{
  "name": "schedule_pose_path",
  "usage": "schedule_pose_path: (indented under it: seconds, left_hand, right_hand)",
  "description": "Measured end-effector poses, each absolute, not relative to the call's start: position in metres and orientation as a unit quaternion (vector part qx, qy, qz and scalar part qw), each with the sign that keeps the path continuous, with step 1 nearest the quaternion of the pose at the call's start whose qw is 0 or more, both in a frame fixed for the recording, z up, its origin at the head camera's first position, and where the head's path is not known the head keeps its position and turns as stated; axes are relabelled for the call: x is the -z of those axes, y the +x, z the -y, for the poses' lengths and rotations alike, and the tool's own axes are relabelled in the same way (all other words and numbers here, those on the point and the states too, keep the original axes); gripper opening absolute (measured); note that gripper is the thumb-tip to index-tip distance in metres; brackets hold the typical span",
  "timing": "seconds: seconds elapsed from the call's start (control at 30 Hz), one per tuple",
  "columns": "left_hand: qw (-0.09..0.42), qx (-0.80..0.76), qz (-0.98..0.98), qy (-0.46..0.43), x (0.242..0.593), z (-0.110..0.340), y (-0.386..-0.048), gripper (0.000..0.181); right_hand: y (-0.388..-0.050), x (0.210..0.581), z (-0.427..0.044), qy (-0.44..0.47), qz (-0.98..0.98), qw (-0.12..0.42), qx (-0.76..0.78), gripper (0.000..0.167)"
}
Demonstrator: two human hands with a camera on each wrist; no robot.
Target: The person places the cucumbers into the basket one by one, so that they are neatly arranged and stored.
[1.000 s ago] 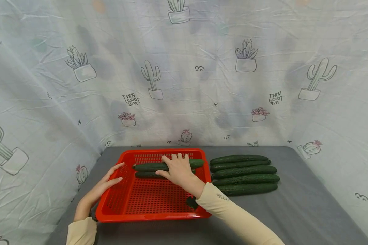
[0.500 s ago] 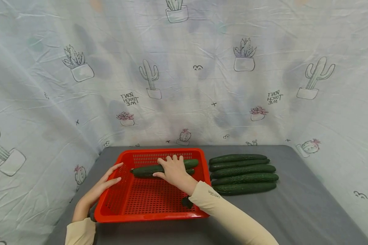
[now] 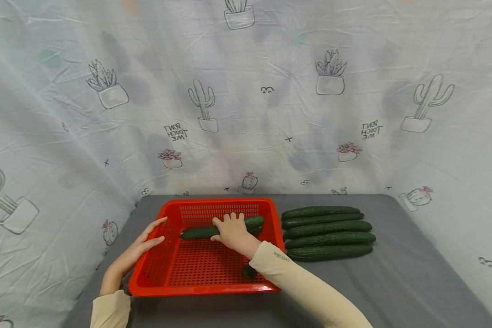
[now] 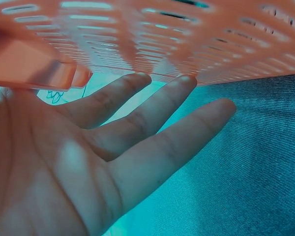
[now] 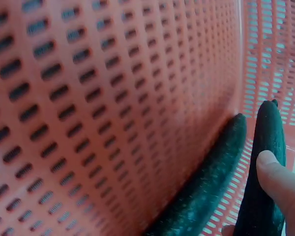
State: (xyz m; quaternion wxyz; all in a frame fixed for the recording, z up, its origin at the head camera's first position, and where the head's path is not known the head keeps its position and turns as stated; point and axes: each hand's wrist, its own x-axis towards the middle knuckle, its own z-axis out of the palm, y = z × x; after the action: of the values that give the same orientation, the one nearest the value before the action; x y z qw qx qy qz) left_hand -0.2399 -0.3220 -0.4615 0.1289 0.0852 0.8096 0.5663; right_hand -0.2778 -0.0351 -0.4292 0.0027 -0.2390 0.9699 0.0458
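Note:
A dark green cucumber (image 3: pixel 197 233) lies crosswise inside the red perforated basket (image 3: pixel 207 290). My right hand (image 3: pixel 234 233) grips it from above near its middle; in the right wrist view the thumb (image 5: pixel 273 169) presses along its side. Another cucumber (image 5: pixel 204 189) lies beside it on the basket floor, mostly hidden in the head view. At the basket's left side, my left hand (image 3: pixel 137 250) rests over the rim with two fingertips inside. Three more fingers (image 4: pixel 177 142) extend straight along the outside, close beneath the slotted wall, in the left wrist view.
Several cucumbers (image 3: pixel 328 232) lie side by side on the grey table (image 3: pixel 410 282), just right of the basket. A cactus-print curtain (image 3: pixel 287 109) closes in the back and sides. A small black device (image 3: pixel 249 272) sits under the right wrist.
My right hand has brought the held cucumber lower and toward me, over the other one in the basket. The left hand has stayed on the rim.

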Motion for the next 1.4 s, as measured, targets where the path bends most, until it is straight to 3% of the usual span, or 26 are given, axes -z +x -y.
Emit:
schedule_pose_path:
  seconds: [0.23, 0.93, 1.4]
  left_hand:
    - [0.12, -0.56, -0.815, 0.086, 0.459, 0.324, -0.241, 0.058]
    - [0.121, -0.549, -0.822, 0.091, 0.46, 0.325, -0.241, 0.058]
    - [0.114, -0.532, -0.834, 0.094, 0.462, 0.322, -0.242, 0.058]
  right_hand:
    - [-0.279, 0.435, 0.038, -0.249, -0.966, 0.015, -0.066, 0.049]
    - [-0.284, 0.458, 0.041, -0.27, -0.944, -0.094, -0.162, 0.049]
    - [-0.285, 0.456, 0.038, -0.276, -0.947, -0.07, -0.15, 0.062]
